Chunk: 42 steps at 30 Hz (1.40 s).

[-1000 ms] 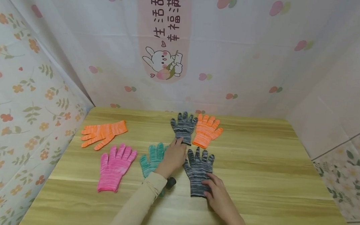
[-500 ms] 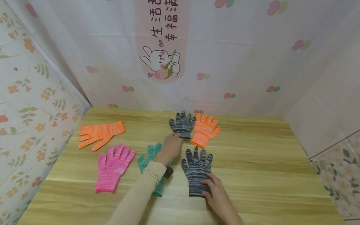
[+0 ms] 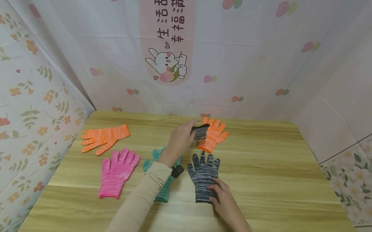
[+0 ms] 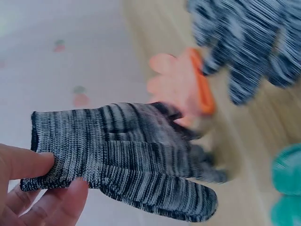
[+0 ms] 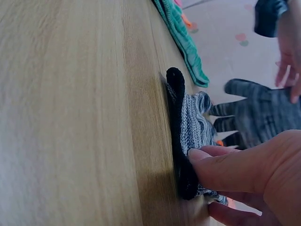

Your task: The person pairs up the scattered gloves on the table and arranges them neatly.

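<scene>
My left hand (image 3: 182, 138) pinches the cuff of a grey-and-black knit glove (image 4: 103, 146) between thumb and fingers. This glove is lifted off the table, its fingers dangling; in the head view it partly covers an orange glove (image 3: 214, 133). A second grey-and-black glove (image 3: 204, 175) lies flat, fingers pointing away from me. Resting on its lower right side is my right hand (image 3: 227, 201), fingers relaxed. In the right wrist view the thumb touches the black cuff edge (image 5: 176, 117). My left forearm hides part of a teal glove (image 3: 163, 191).
To the left lie a pink glove (image 3: 118, 173) and another orange glove (image 3: 105, 138) on the wood-grain table (image 3: 280, 175). A printed curtain (image 3: 253, 63) hangs along the table's back edge. Black wrist gear (image 3: 177, 171) sits by my left wrist.
My left hand has taken the far grey-and-black glove by its cuff, lifted it and moved slightly right and away. The right hand has stayed on the nearer glove.
</scene>
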Available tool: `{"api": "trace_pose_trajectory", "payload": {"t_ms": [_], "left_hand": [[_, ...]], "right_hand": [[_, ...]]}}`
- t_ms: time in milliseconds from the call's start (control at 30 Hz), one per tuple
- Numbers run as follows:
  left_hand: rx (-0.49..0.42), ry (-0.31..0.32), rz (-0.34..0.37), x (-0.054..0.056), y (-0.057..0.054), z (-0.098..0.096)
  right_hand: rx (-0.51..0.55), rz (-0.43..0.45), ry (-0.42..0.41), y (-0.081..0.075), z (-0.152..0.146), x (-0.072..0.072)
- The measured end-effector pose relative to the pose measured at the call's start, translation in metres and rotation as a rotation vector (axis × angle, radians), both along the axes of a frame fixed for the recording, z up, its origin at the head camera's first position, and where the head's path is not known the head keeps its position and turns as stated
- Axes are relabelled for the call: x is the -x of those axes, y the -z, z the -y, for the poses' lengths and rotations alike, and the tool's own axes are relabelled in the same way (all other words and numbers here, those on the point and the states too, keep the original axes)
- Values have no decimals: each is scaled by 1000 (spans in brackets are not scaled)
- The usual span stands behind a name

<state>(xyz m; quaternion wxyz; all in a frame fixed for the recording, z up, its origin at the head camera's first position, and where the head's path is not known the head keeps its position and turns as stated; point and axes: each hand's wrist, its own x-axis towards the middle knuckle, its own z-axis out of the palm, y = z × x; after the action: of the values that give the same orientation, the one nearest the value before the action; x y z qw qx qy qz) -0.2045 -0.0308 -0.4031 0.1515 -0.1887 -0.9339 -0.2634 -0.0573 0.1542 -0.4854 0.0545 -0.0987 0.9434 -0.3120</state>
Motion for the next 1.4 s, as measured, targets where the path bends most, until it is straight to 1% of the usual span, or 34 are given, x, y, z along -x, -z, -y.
{"api": "trace_pose_trajectory", "payload": {"t_ms": [100,167,300,400,500,600,667,733,833,967,1033,1133,1200,1300,1400], "left_hand": [[-53,30,29,-5,-11,-6],[-85,50,42,-8,-16,-10],[-135,94,53,-15,-22,-15],[-173,139,42,-21,-24,-16],[-177,181,30,-27,-19,-17],[-165,217,27,-37,-10,-17],[-162,228,15,-43,-4,-18],[-170,233,1,-47,0,-19],[-180,223,-45,-48,2,-21],[-195,209,-111,-44,0,-21],[-208,213,-132,-43,-1,-21],[-212,238,-136,-44,0,-21],[-207,259,-129,-47,3,-20],[-184,277,-107,-55,10,-20],[-150,287,-88,-66,17,-20]], "right_hand": [[0,-9,-2,0,0,0],[3,-8,-1,0,0,0],[6,4,0,0,0,-1],[8,7,-1,0,-1,-1],[12,2,0,0,-1,-1],[16,-4,0,0,-1,-1],[18,-5,1,0,-1,-2],[18,-12,-1,0,-1,-2],[21,-22,-3,0,-1,-2],[28,-16,-2,1,-1,-2],[29,-15,-4,1,-1,-2],[31,-17,-4,1,-1,-2],[31,-20,-3,1,-1,-2],[23,-30,-7,0,-1,-2],[15,-24,-5,0,-1,-2]]}}
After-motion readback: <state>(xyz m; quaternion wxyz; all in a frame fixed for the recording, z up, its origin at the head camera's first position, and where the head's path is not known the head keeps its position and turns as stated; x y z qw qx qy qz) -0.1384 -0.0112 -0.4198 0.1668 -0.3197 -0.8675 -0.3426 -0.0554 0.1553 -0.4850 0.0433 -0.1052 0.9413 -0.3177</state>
